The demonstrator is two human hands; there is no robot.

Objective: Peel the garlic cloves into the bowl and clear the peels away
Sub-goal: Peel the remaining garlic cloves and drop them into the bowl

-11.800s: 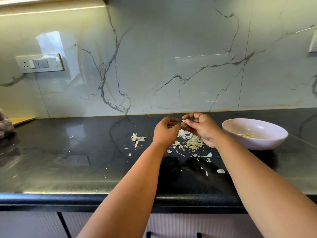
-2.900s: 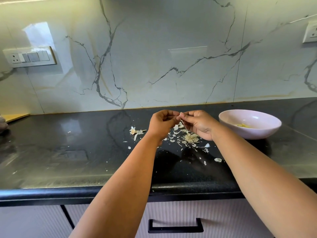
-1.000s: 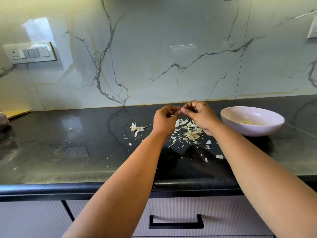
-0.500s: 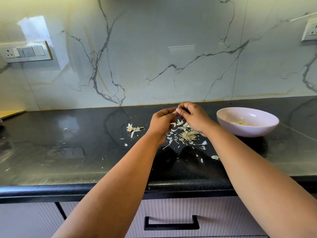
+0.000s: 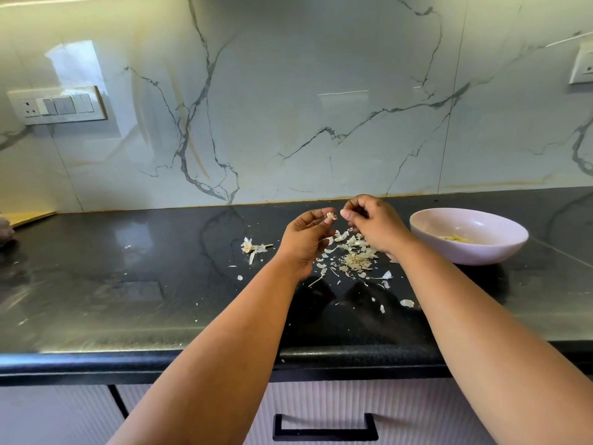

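Left hand (image 5: 305,234) pinches garlic clove (image 5: 331,215); right hand (image 5: 372,220) beside.

— What do the hands hold?

— The left hand (image 5: 305,239) pinches a small garlic clove (image 5: 331,215) at its fingertips. The right hand (image 5: 373,224) is just beside it, fingers curled; if it holds something, I cannot tell.

— And under them?

— A heap of garlic peels (image 5: 354,260) lies on the black countertop (image 5: 144,284). On the right stands a pale bowl (image 5: 430,242) with some peeled cloves (image 5: 457,238) inside.
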